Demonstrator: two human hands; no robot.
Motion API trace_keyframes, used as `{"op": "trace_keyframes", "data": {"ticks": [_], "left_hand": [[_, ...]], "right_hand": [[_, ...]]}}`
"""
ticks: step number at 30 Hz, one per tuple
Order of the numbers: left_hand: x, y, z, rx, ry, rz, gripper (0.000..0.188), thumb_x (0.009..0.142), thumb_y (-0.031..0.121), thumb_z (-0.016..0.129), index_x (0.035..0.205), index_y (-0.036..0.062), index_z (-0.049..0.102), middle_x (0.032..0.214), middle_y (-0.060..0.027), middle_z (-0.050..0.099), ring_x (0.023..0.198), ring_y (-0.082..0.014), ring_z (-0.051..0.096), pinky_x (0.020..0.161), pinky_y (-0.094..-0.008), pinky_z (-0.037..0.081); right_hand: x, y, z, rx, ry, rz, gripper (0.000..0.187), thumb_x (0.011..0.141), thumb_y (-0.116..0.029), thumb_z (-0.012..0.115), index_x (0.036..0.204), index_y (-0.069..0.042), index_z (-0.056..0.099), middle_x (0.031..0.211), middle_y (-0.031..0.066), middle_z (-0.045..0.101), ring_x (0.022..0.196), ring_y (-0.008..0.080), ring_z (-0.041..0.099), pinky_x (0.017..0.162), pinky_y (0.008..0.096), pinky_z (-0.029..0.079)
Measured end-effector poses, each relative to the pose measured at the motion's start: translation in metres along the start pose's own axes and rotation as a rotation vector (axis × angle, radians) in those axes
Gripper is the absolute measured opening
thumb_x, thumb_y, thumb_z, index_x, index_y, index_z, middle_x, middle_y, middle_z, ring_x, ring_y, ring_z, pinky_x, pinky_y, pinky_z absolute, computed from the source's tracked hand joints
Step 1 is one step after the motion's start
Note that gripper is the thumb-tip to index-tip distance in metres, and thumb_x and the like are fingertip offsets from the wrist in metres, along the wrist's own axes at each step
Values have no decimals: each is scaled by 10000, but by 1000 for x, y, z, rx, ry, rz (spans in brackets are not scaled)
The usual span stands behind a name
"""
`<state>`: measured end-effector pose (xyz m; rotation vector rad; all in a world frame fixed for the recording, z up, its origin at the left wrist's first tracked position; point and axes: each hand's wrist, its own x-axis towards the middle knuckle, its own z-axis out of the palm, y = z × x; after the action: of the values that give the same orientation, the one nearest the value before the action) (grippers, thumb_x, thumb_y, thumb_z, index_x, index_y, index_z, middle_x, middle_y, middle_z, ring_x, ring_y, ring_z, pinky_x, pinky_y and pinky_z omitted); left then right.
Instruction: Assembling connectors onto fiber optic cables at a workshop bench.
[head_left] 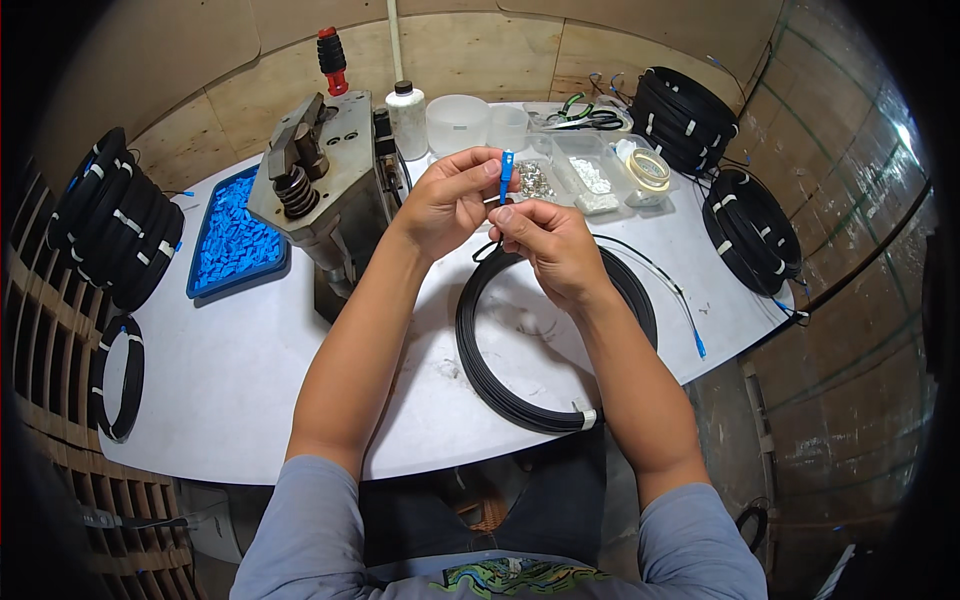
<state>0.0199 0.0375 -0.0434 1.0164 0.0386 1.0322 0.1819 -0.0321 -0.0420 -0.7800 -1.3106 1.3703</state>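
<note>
Over the far middle of the table I hold up a blue fiber-optic connector (pixel 507 172) on the end of a black cable. My left hand (pixel 455 200) pinches it near its upper end between thumb and fingers. Just below, my right hand (pixel 550 240) closes round the connector's lower boot and the cable. Under both hands lies a coil of black cable (pixel 520 408), bound with white tape at its near side. The cable's other end runs out to the right and carries a second blue connector (pixel 699 344), lying on the table.
Left of my hands stand a metal hand press (pixel 330 170) and a blue tray (pixel 240 285) of small blue parts. Clear boxes (pixel 597 204), a tape roll (pixel 648 170), scissors (pixel 595 121) and a bottle (pixel 406 120) line the back. Cable coils are stacked left (pixel 120 225) and right (pixel 685 120).
</note>
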Motion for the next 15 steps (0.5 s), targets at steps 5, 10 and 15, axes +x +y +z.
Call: {"op": "trace_keyframes", "data": {"ticks": [5, 10, 15], "left_hand": [[-1, 2, -2, -23, -58, -48, 198, 916, 133, 566, 1089, 44, 601, 980, -143, 649, 942, -229, 633, 757, -346, 532], [0, -1, -1, 3, 8, 3, 197, 918, 132, 564, 1091, 45, 603, 990, -149, 646, 937, -231, 632, 756, -345, 528], [0, -1, -2, 4, 16, 6, 196, 919, 134, 565, 1094, 52, 601, 997, -147, 645, 932, -231, 634, 720, -346, 535]], "right_hand": [[0, 0, 0, -13, -8, -7, 168, 870, -175, 669, 919, -15, 678, 815, 44, 645, 708, 78, 524, 660, 208, 422], [0, -1, 1, 4, 6, 5, 167, 872, -174, 666, 919, -14, 678, 811, 44, 644, 707, 78, 524, 659, 208, 422], [0, -2, 2, 5, 9, 10, 170, 877, -172, 658, 926, -10, 676, 814, 49, 643, 715, 81, 526, 664, 211, 424]]}}
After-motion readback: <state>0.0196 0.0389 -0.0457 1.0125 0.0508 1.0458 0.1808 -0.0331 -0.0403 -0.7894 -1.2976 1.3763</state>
